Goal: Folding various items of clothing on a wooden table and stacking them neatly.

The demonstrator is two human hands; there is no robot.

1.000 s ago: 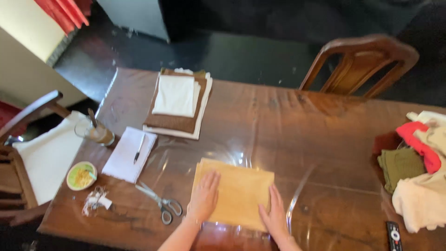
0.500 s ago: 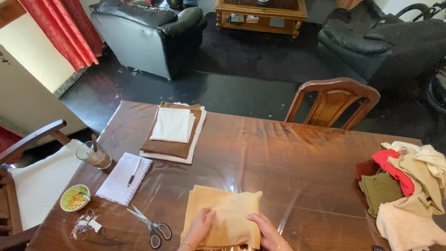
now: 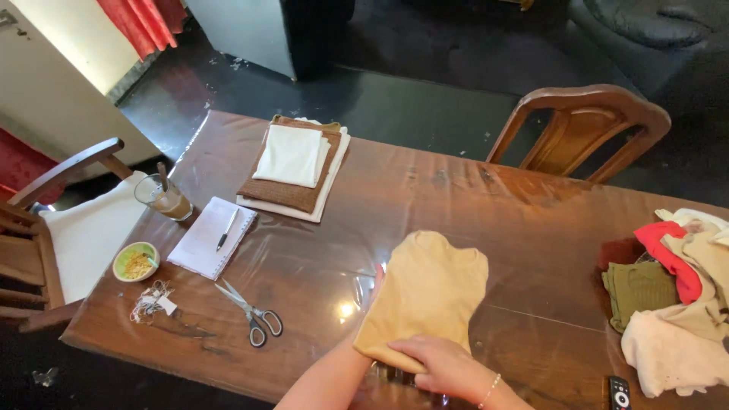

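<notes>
Low in the frame's centre, the folded tan cloth lay lifted over the left hand, which was slipped beneath it so its grasp could not be told. At the cloth's near edge the right hand pinched the fabric. Scissors lay to the left on the wooden table.
</notes>
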